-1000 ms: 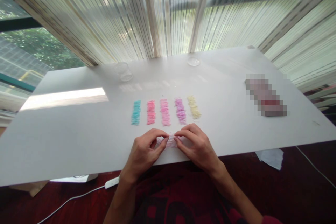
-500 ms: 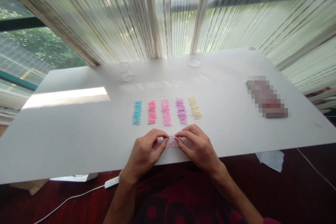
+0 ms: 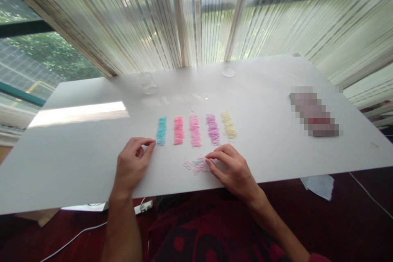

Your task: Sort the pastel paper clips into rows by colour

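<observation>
Several columns of small thin pieces lie side by side on the white table: blue (image 3: 161, 131), coral pink (image 3: 178, 130), light pink (image 3: 195, 131), purple (image 3: 213, 129) and yellow (image 3: 229, 125). My left hand (image 3: 135, 160) is at the lower left end of the blue column, thumb and forefinger pinched together; what is between the tips is too small to make out. Nearer the front edge lies a loose mixed pile (image 3: 198, 165), mostly pale pink with a little blue. My right hand (image 3: 231, 170) touches its right side with thumb and forefinger nearly together, their hold unclear.
Clear round containers (image 3: 150, 89) stand at the back left of the table (image 3: 76, 155), and a clear round lid (image 3: 229, 72) lies at the back. A blurred-out flat object (image 3: 315, 114) is on the right. Striped curtains hang behind.
My left hand has moved left from the mixed pile to the blue column. The pile is now more visible. My right hand has stayed beside it.
</observation>
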`<state>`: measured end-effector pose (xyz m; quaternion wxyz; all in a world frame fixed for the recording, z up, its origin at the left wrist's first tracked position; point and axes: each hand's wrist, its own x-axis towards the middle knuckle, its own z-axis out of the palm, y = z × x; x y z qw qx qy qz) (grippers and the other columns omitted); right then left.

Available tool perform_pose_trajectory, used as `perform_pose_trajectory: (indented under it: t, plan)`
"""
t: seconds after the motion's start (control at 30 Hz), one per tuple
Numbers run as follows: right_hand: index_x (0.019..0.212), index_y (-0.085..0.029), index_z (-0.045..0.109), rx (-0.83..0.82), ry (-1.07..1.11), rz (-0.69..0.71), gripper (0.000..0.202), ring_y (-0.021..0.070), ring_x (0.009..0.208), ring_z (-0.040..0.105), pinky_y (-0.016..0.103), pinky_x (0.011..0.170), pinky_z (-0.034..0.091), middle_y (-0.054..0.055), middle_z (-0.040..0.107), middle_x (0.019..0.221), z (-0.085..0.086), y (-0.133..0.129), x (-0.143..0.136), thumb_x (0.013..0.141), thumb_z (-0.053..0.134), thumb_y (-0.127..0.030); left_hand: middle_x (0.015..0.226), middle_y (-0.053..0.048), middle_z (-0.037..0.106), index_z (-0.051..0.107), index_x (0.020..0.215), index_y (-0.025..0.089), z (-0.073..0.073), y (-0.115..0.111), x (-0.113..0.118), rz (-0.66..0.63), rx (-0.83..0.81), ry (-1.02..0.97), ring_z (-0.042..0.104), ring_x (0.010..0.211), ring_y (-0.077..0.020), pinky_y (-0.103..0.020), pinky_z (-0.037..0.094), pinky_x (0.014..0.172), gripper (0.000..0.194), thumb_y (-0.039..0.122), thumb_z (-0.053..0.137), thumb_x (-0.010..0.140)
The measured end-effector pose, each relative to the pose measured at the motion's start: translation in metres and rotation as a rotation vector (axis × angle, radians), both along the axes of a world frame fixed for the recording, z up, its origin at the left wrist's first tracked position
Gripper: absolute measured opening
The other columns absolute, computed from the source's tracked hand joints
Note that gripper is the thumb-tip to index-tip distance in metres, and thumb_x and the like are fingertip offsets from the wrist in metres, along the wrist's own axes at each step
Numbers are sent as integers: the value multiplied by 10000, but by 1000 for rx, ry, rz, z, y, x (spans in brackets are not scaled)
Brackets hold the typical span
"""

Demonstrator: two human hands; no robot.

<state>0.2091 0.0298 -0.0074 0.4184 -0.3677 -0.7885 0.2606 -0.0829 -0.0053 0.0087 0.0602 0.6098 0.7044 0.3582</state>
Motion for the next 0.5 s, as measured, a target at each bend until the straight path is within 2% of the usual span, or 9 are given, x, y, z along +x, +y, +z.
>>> perform_pose_trajectory:
  t: [0.33, 0.5]
  plan:
    - [986, -228, 720, -14, -1, 3, 101, 198, 845, 658, 334, 765, 580, 46, 668, 889, -1, 0, 0, 998, 626, -192, 904, -8, 657, 763, 1005, 185, -5, 6, 0, 17, -6, 48, 458, 560, -98, -267, 456, 627, 224, 359, 628, 960]
    - [971, -221, 714, -8, 12, -28, 102, 201, 853, 659, 340, 772, 579, 47, 671, 884, 0, 0, 0, 996, 623, -181, 916, -15, 659, 756, 1032, 172, -2, 3, 4, 22, 34, 88, 481, 578, -100, -266, 473, 642, 226, 339, 610, 985]
